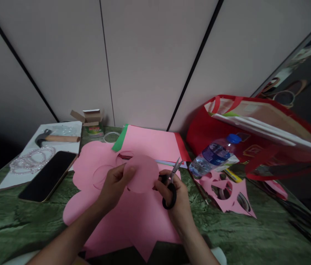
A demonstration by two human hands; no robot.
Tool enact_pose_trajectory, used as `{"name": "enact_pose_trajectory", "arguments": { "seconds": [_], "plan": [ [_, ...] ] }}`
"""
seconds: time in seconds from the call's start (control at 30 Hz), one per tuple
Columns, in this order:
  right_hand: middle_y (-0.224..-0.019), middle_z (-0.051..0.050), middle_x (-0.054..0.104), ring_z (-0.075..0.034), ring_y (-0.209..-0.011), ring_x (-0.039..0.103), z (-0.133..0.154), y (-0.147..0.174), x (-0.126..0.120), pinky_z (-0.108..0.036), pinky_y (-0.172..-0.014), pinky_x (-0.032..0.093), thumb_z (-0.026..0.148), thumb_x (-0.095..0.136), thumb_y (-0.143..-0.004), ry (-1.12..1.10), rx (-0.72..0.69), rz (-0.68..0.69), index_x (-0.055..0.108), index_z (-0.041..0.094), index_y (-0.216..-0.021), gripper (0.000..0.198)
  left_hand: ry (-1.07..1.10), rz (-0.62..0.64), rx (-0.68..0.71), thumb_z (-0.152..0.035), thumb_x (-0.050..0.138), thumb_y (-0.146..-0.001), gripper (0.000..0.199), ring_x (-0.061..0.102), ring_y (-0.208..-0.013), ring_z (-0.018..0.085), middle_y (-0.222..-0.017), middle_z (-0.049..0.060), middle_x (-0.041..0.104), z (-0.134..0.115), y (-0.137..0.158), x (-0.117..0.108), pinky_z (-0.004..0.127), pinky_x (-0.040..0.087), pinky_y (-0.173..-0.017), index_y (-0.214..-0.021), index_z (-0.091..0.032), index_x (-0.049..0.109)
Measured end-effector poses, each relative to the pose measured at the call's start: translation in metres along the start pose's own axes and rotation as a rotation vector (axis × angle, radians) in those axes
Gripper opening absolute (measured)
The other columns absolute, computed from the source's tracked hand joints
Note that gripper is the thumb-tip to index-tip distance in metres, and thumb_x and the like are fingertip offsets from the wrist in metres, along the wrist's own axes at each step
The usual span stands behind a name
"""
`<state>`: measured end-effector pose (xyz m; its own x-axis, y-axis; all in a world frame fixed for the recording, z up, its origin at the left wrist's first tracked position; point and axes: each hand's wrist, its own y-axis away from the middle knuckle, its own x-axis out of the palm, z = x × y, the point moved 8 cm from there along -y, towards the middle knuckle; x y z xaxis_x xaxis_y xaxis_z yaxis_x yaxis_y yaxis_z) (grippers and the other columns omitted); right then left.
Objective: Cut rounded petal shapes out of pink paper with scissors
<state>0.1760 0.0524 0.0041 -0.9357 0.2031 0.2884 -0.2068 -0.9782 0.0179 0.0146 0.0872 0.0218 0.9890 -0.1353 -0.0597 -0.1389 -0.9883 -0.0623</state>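
My left hand pinches a pink paper circle by its left side, thumb on top. Black-handled scissors are in my right hand, fingers through the loops, with the blades slightly apart and pointing up and away. The right fingertips are close to the circle's right edge; whether they touch it I cannot tell. Beneath both hands lies a large pink paper sheet with a jagged front edge. Left of the circle, pink paper with rounded edges has circular cut lines and a round hole in it.
At left are a hammer, a bead string and a phone. A small open box stands behind. To the right are a water bottle, cut pink scraps and a red bag. Stacked coloured paper lies behind the hands.
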Motion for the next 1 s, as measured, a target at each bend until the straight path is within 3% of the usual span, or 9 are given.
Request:
{"name": "enact_pose_trajectory", "arguments": {
  "seconds": [0.2,0.3,0.5,0.67,0.8,1.0],
  "plan": [
    [-0.062,0.006,0.055,-0.011,-0.057,0.056,0.007,0.0,-0.008,-0.025,-0.055,0.042,0.018,0.069,-0.067,0.021,-0.085,-0.097,0.055,0.02,-0.08,0.02,-0.01,0.166,-0.03,-0.037,0.055,-0.077,0.031,0.048,-0.048,0.011,-0.048,-0.003,0.052,-0.001,0.002,0.019,0.024,0.039,-0.049,-0.052,-0.017,0.054],
    [-0.062,0.005,0.056,-0.012,-0.057,0.056,0.007,0.0,-0.006,-0.026,-0.055,0.042,0.019,0.069,-0.067,0.035,-0.088,-0.072,0.054,0.02,-0.08,0.02,-0.01,0.251,-0.064,-0.037,0.05,-0.081,0.039,0.049,-0.044,0.012,-0.045,-0.001,0.055,-0.001,0.006,0.03,0.025,0.04,-0.047,-0.049,-0.016,0.057],
    [-0.066,0.002,0.06,-0.013,-0.06,0.054,-0.001,0.006,0.017,-0.026,-0.058,0.039,0.025,0.069,-0.068,0.017,0.023,0.179,0.053,0.02,-0.084,0.024,0.05,0.088,-0.099,-0.039,0.047,-0.085,0.051,0.046,-0.039,0.009,-0.037,-0.003,0.049,-0.004,0.011,0.019,0.023,0.038,-0.045,-0.039,-0.017,0.05],
    [-0.07,0.0,0.06,-0.015,-0.064,0.054,-0.007,0.019,0.036,-0.027,-0.059,0.037,0.03,0.071,-0.068,0.013,0.089,0.378,0.05,0.02,-0.091,0.033,0.133,0.073,-0.093,-0.033,0.05,-0.085,0.048,0.046,-0.038,0.009,-0.037,-0.003,0.05,-0.006,0.015,0.017,0.023,0.038,-0.044,-0.04,-0.017,0.051],
    [-0.072,0.0,0.057,-0.017,-0.071,0.055,-0.005,0.023,0.042,-0.028,-0.062,0.04,0.033,0.07,-0.07,-0.03,0.087,0.402,0.049,0.021,-0.087,0.029,0.096,0.057,-0.088,-0.03,0.052,-0.083,0.045,0.048,-0.039,0.01,-0.039,-0.003,0.052,-0.008,0.016,0.017,0.023,0.039,-0.044,-0.04,-0.017,0.053],
    [-0.068,0.001,0.055,-0.016,-0.066,0.054,0.003,0.023,0.043,-0.027,-0.058,0.041,0.034,0.07,-0.07,0.006,0.053,0.38,0.053,0.021,-0.081,0.023,-0.056,-0.019,-0.054,-0.031,0.056,-0.078,0.042,0.05,-0.036,0.01,-0.036,-0.003,0.054,-0.013,0.016,0.014,0.021,0.038,-0.039,-0.038,-0.018,0.054]
  ]
}}
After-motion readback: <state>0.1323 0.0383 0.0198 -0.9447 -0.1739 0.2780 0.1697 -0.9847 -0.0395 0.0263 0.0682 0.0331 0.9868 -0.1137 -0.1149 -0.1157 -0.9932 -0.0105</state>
